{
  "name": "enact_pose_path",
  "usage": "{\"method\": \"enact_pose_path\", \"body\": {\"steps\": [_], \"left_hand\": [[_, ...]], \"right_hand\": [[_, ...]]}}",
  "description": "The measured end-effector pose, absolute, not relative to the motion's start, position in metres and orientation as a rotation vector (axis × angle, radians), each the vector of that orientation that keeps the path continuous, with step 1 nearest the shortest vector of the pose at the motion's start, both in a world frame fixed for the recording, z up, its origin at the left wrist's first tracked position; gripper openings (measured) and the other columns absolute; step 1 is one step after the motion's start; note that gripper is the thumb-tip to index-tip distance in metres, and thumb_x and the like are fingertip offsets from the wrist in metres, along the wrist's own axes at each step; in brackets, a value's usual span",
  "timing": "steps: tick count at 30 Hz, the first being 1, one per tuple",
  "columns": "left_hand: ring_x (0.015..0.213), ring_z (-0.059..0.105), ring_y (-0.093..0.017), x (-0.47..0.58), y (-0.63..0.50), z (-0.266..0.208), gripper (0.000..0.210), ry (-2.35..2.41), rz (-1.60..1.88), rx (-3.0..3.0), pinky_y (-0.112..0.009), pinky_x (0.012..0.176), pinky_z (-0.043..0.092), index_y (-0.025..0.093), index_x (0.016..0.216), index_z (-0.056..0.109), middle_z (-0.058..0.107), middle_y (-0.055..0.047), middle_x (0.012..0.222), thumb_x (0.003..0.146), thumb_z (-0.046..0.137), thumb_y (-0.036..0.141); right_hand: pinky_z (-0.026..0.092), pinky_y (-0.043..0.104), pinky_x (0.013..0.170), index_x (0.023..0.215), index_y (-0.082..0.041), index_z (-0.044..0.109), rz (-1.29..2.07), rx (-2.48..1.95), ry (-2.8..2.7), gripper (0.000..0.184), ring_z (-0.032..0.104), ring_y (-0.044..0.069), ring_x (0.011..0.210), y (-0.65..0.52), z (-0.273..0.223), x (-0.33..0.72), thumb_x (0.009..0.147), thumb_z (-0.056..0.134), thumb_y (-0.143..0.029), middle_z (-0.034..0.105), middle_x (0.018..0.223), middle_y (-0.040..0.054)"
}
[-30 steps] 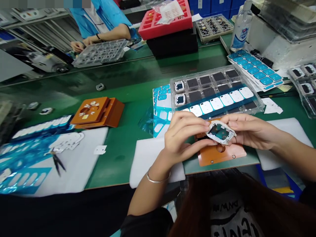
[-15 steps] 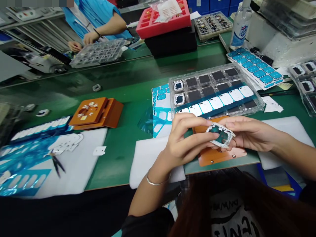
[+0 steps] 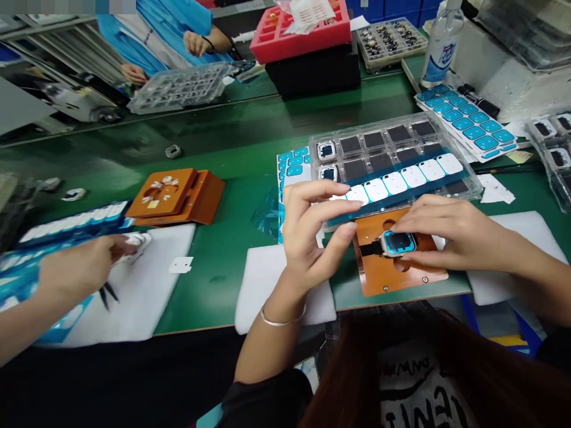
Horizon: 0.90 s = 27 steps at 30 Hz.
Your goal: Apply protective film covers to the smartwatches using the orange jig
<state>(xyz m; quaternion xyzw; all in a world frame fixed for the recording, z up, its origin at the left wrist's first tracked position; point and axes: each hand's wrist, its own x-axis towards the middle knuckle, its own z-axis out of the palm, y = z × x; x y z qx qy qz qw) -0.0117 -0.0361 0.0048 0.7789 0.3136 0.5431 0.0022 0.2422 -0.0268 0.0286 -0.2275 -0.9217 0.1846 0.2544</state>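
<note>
A small white square frame, like a watch case (image 3: 387,252), rests on an orange jig plate (image 3: 372,279) at the table's front edge. Blue shows inside its rim around a dark middle. My right hand (image 3: 459,232) grips the frame from the right, with fingers above and thumb below. To the left of the plate, my left hand (image 3: 312,232) is raised with its fingers apart and nothing between them. A black strip (image 3: 370,248) sticks out of the frame's left side.
Behind my hands lies a clear tray (image 3: 352,144) with dark squares and a strip of white stickers (image 3: 392,185). Blue sticker sheets (image 3: 468,116) lie behind to the right. A co-worker's hand (image 3: 80,267) reaches in from the left, near an orange jig block (image 3: 165,193).
The frame has gone from between my hands down onto the orange plate. My left hand let go and drew back left. A co-worker's hand has come in at the left.
</note>
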Motion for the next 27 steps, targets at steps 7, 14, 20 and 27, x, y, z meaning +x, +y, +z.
{"method": "enact_pose_path", "body": {"steps": [7, 14, 20, 27], "left_hand": [[0.103, 0.059, -0.021, -0.008, -0.037, 0.008, 0.017, 1.004, 1.626, 2.469, -0.041, 0.086, 0.048, 0.029, 0.112, 0.061, 0.064, -0.004, 0.112, 0.097, 0.053, 0.034], [0.105, 0.06, -0.022, -0.008, -0.037, 0.008, 0.019, 1.04, 1.612, 2.486, -0.043, 0.089, 0.048, 0.028, 0.114, 0.059, 0.066, -0.004, 0.111, 0.095, 0.056, 0.032], [0.105, 0.06, -0.022, -0.007, -0.036, 0.008, 0.021, 1.023, 1.625, 2.492, -0.043, 0.089, 0.048, 0.029, 0.114, 0.059, 0.066, -0.004, 0.111, 0.094, 0.058, 0.029], [0.104, 0.061, -0.022, -0.007, -0.035, 0.008, 0.022, 1.041, 1.62, 2.485, -0.042, 0.089, 0.048, 0.028, 0.113, 0.06, 0.066, -0.004, 0.11, 0.091, 0.062, 0.026]], "right_hand": [[0.052, 0.039, 0.077, 0.11, -0.018, 0.071, 0.477, -0.648, -2.519, 0.023, 0.056, 0.025, 0.093, -0.03, 0.021, 0.238, 0.09, 0.067, -0.029, 0.075, 0.102, 0.0077], [0.049, 0.042, 0.081, 0.108, -0.02, 0.069, 0.522, -0.753, -2.506, 0.027, 0.052, 0.026, 0.096, -0.031, 0.018, 0.233, 0.082, 0.07, -0.028, 0.069, 0.105, 0.0082], [0.045, 0.044, 0.084, 0.106, -0.02, 0.07, 0.554, -0.861, -2.494, 0.03, 0.048, 0.029, 0.101, -0.03, 0.014, 0.232, 0.078, 0.075, -0.031, 0.065, 0.111, 0.0092], [0.044, 0.044, 0.082, 0.104, -0.021, 0.072, 0.598, -0.938, -2.481, 0.03, 0.048, 0.029, 0.1, -0.031, 0.015, 0.232, 0.077, 0.077, -0.035, 0.067, 0.112, 0.0089]]}}
